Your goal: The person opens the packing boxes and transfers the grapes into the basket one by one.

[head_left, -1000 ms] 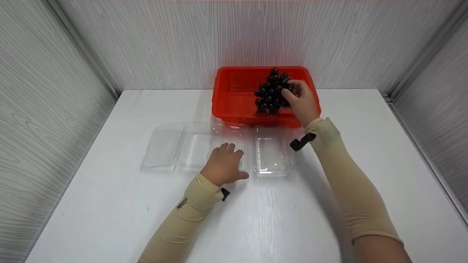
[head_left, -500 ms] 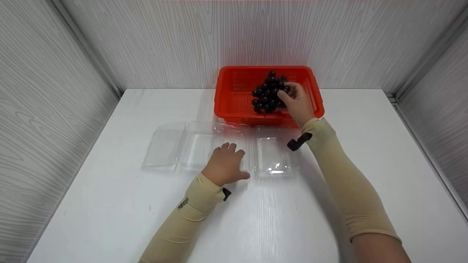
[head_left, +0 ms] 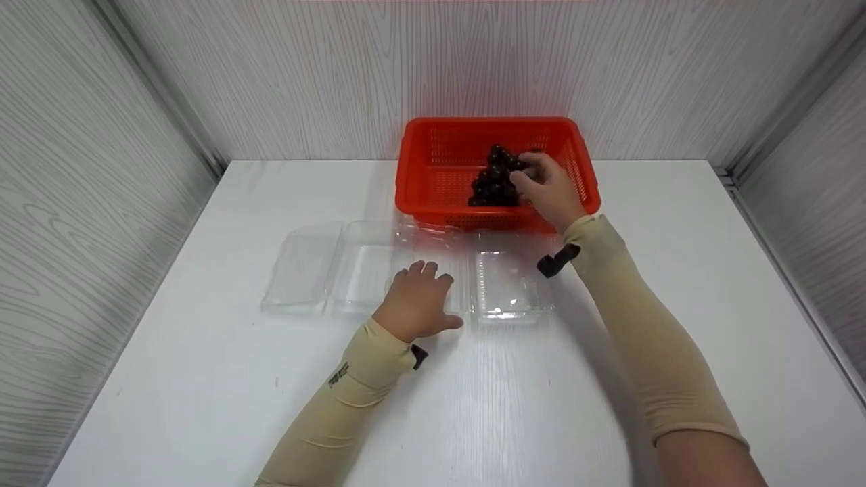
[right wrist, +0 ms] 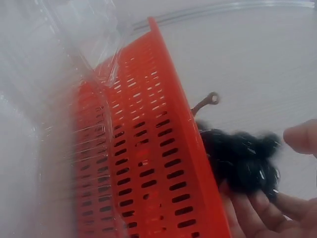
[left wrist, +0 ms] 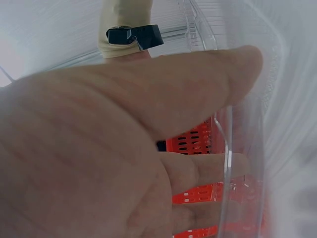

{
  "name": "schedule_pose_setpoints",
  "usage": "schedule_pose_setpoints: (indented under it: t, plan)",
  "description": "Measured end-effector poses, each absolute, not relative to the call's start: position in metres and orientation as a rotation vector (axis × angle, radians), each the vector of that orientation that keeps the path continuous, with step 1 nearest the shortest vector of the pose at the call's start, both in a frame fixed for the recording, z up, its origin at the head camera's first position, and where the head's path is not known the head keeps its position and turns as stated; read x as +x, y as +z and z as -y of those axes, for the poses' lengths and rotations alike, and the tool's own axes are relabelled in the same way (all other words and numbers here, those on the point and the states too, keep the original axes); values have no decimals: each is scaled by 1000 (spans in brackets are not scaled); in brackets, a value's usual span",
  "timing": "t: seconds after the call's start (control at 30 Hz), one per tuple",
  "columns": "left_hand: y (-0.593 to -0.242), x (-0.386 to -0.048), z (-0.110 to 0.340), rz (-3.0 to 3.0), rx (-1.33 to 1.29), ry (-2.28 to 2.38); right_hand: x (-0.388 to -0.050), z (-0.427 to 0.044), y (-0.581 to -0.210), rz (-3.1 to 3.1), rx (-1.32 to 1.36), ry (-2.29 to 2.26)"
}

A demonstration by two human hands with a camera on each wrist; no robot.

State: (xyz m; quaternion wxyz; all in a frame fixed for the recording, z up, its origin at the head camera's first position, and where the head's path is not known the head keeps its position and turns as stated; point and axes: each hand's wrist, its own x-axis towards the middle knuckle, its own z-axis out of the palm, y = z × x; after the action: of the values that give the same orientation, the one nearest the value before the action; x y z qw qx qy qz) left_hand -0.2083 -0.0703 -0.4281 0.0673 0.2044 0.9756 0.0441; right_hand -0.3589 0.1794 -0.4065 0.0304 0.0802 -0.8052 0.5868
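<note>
A bunch of dark grapes (head_left: 496, 179) is inside the red plastic basket (head_left: 404, 176). My right hand (head_left: 551, 193) has its fingers curled against the bunch's right side. In the right wrist view the fingers (right wrist: 255, 213) touch the blurred grapes (right wrist: 242, 158), while the thumb appears slightly apart from them. A brown stem (right wrist: 204, 102) sticks out from the bunch. My left hand (head_left: 416, 304) lies with spread fingers over the clear plastic clamshell boxes (head_left: 365, 270). Its thumb (left wrist: 237, 69) is extended, and some fingers show through a clear wall in the left wrist view.
The clear boxes lie unfolded in a row before the basket, and another clear section (head_left: 507, 284) reaches right of my left hand. A white wood-grain back wall (head_left: 304, 81) stands close behind the basket. Side walls border the white table (head_left: 487, 406).
The grape bunch has sunk lower into the basket, and less of it shows. My right hand has shifted slightly left with it. The left hand stays in place.
</note>
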Motion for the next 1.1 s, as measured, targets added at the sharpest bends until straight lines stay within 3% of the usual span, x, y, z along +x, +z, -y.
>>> schedule_pose_setpoints:
  t: [0.3, 0.67, 1.1]
  plan:
    - [-426, -207, 66, -2939, 644, 166, -330, -191, -414, 2400, 465, 1708]
    - [-424, -210, 68, -2923, 632, 190, -265, -194, -403, 2372, 578, 1513]
    - [-424, -212, 69, -2946, 674, 209, -247, -206, -410, 2355, 661, 1322]
